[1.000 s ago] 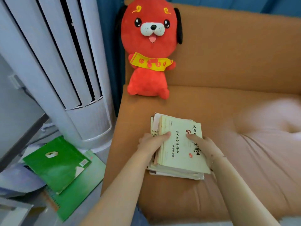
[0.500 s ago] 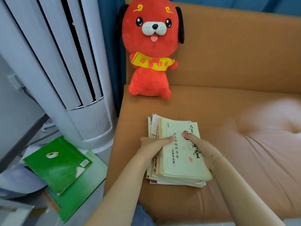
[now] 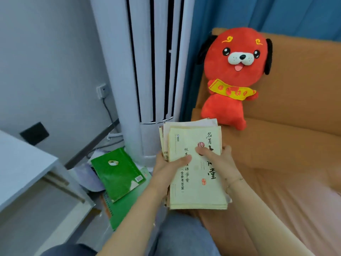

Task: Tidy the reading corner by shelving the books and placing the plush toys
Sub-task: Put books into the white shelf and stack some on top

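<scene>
1. Lifted off the sofa seat since a second ago, our stack of books (image 3: 195,169) now hangs in the air between both our hands, over the sofa's left edge and the floor gap.
2. Our left hand (image 3: 169,167) grips the stack's left side, thumb laid across the cream top cover, fingers hidden beneath.
3. Our right hand (image 3: 217,161) grips the right side, thumb pressed on the cover near the red seal, fingers curled under the edge; a thin bracelet shows at that wrist.
4. At two o'clock from the stack, the red plush dog (image 3: 238,76) sits upright against the orange sofa (image 3: 295,141) backrest, just beyond the stack's far corner.
5. At twelve o'clock stands the white tower air conditioner (image 3: 153,71).
6. At nine o'clock, on the floor, lie the green books (image 3: 118,174), one atop another, with loose papers beside them.
7. At eight o'clock a white cabinet (image 3: 24,167) fills the corner of our view.
</scene>
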`<act>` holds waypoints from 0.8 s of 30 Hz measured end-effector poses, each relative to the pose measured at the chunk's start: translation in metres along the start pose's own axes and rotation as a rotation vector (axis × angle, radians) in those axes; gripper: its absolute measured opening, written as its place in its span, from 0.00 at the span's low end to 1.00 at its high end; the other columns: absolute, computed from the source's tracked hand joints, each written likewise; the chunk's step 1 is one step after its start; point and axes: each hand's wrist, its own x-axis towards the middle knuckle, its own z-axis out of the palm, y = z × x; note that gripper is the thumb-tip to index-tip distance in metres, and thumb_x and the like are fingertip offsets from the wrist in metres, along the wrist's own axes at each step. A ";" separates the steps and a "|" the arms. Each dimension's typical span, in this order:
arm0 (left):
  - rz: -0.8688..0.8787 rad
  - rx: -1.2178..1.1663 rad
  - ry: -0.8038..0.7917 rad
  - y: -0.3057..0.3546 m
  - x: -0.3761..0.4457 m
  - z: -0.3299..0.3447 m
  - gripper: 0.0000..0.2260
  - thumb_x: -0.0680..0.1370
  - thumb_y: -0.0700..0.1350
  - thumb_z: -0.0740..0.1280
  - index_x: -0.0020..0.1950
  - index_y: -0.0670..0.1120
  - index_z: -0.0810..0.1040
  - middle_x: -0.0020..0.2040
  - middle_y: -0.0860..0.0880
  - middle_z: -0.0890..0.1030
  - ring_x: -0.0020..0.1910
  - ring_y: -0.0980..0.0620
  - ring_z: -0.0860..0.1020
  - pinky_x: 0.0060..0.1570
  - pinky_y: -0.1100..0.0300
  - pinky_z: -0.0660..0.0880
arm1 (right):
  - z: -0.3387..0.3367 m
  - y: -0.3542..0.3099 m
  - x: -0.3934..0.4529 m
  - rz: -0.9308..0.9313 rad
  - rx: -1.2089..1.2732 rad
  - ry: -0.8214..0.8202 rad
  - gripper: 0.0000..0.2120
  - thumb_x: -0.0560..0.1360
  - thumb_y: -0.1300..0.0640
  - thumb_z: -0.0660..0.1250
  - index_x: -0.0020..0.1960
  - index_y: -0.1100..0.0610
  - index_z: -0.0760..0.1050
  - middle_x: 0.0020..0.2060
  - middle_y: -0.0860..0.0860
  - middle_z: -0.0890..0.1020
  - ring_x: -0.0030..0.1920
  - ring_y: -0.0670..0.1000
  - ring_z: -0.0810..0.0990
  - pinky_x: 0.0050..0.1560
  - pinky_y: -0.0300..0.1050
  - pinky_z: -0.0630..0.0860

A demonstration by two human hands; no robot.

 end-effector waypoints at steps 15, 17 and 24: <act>0.227 0.010 0.517 0.095 -0.042 -0.234 0.34 0.60 0.51 0.80 0.62 0.48 0.72 0.54 0.48 0.84 0.47 0.46 0.84 0.47 0.45 0.81 | 0.276 -0.043 -0.020 -0.093 0.006 -0.464 0.33 0.66 0.56 0.78 0.63 0.52 0.62 0.50 0.49 0.81 0.45 0.52 0.84 0.41 0.48 0.81; 0.253 -0.032 0.540 0.094 -0.053 -0.247 0.36 0.59 0.52 0.80 0.64 0.48 0.72 0.55 0.48 0.83 0.48 0.46 0.84 0.48 0.44 0.81 | 0.292 -0.047 -0.030 -0.121 -0.023 -0.507 0.33 0.66 0.56 0.78 0.63 0.52 0.62 0.49 0.48 0.80 0.44 0.51 0.84 0.41 0.48 0.81; 0.425 -0.074 0.764 0.097 -0.123 -0.268 0.34 0.60 0.51 0.80 0.63 0.51 0.71 0.54 0.51 0.83 0.47 0.49 0.84 0.47 0.47 0.82 | 0.327 -0.051 -0.081 -0.209 -0.055 -0.736 0.33 0.67 0.55 0.77 0.64 0.52 0.62 0.50 0.49 0.80 0.43 0.50 0.84 0.36 0.46 0.80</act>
